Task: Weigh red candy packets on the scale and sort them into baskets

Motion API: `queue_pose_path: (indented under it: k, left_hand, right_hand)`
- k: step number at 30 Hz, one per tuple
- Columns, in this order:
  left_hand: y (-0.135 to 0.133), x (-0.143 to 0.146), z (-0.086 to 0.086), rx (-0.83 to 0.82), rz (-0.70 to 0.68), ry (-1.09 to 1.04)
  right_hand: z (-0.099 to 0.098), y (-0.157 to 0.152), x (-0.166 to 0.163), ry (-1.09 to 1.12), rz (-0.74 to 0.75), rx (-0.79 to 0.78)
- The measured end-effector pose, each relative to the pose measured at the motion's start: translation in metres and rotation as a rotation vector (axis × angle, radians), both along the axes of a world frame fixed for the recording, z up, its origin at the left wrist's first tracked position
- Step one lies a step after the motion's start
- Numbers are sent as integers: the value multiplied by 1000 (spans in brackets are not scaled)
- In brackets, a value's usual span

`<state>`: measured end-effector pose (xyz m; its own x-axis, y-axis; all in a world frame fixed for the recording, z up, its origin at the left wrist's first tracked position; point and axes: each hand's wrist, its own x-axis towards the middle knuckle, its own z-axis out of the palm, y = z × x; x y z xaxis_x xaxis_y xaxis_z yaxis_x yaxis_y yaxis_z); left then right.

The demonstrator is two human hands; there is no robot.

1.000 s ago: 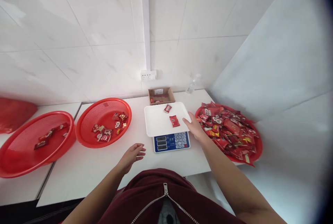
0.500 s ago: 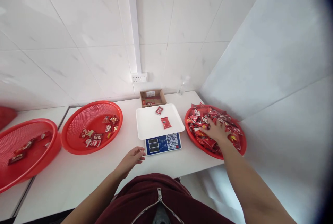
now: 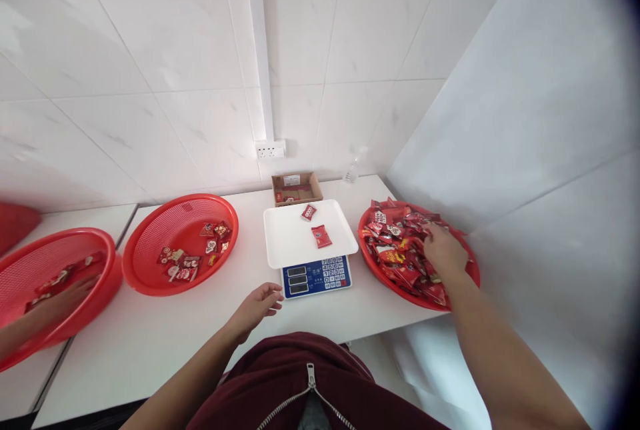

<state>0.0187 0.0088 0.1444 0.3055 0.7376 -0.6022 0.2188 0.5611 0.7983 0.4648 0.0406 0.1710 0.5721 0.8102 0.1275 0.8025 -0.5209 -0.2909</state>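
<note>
My right hand (image 3: 445, 251) reaches into the full red basket (image 3: 369, 262) on the right, among many red snack packets (image 3: 400, 253). Its fingertips are partly hidden, and I cannot make out whether a packet is between them. Beside the front left corner of the blue-panelled digital scale (image 3: 316, 278), my left hand (image 3: 257, 307) hovers with its fingers loosely apart and holds nothing. On the scale's white tray (image 3: 285, 237) lie a red packet (image 3: 321, 236) and a smaller dark red packet (image 3: 309, 212).
Left of the scale stands a red basket (image 3: 150, 243) with several packets. Another person's hand (image 3: 70, 300) is inside the far left basket (image 3: 107, 263). A cardboard box (image 3: 297, 189) and a clear plastic object (image 3: 351, 171) sit near the wall, below a socket (image 3: 271, 149).
My right hand has moved right across the packets, and its fingers are less spread. Another person's hand has come into the far left basket. My left hand stays beside the scale.
</note>
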Motion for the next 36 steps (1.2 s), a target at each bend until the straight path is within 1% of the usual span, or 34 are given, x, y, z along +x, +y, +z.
queue_pose_path:
  k: [2,4,6,7,8,10,12,13,15,17,18,20,22,25,27,29,33,34,36]
  left_hand:
    - [0,0,0,-2,14,-6]
    - [0,1,0,-3,27,-14]
    - [-1,2,-1,-5,46,-21]
    - [-1,2,-2,-8,55,-25]
    - [-1,1,-3,-11,63,-32]
    - [-2,0,-3,-18,74,-55]
    - [-1,0,-2,-40,93,-99]
    - [-1,1,0,-59,108,-137]
    - [1,5,5,-110,141,-239]
    - [3,13,8,-157,163,-329]
    - [4,16,9,-171,174,-348]
    - [6,23,8,-174,204,-344]
    - [8,28,6,-159,228,-333]
    - [13,33,3,-162,235,-333]
    - [17,36,4,-154,258,-319]
    - [21,40,6,-114,289,-304]
    - [32,45,14,-38,339,-305]
    - [35,46,16,-28,364,-315]
    - [41,44,19,-14,439,-336]
  right_hand:
    - [8,2,-2,22,-34,176]
    - [14,8,-11,102,-65,363]
    - [16,17,-33,264,-35,507]
    - [15,21,-50,378,-1,548]
    - [11,25,-69,513,61,543]
    - [-1,27,-116,837,146,448]
    - [-15,22,-168,1112,228,234]
    - [-22,16,-192,1194,279,149]
    - [-32,1,-235,1251,424,30]
    - [-37,-14,-263,1187,567,-17]
    - [-38,-20,-271,1145,605,-16]
    - [-39,-28,-276,1070,619,-5]
    - [-40,-31,-270,1069,562,-34]
    - [-42,-29,-256,1242,433,-138]
    - [-42,-26,-250,1369,364,-161]
    - [-39,-21,-246,1376,341,-142]
    - [-33,-3,-245,1229,337,-88]
    - [-32,3,-245,1224,307,-62]
    - [-32,17,-246,1287,198,10]
